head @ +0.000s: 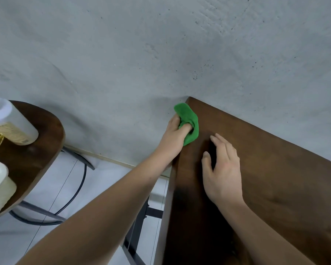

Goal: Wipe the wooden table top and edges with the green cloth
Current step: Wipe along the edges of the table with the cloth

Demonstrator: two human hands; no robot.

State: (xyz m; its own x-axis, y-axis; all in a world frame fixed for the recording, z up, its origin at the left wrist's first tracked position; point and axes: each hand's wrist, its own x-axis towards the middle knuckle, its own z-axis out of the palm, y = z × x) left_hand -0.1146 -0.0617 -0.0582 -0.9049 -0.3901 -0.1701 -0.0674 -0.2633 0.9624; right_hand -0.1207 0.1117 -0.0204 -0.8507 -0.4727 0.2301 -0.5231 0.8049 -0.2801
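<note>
Soft, even light fills the scene, fairly bright and diffuse throughout. The grey wall (pixel 161 44) darkens slightly toward the table (pixel 275 169) corner. A blurred dark shadow lies under the right hand (pixel 223 169) and down the table's near left side (edges undefined). Wide-angle distortion bows straight lines outward. The white bottle (pixel 10 121) at the left margin looks washed-out and soft; the green cloth (pixel 188 119) is vivid.

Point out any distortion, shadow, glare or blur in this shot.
Head view: the wide-angle lens bows the edges of the wooden table and tilts the wall. Head view: light is soft, no glare, with a dark shadow under the right hand. Head view: the left hand and green cloth are fairly sharp; the table's near left edge looks smeared.
</note>
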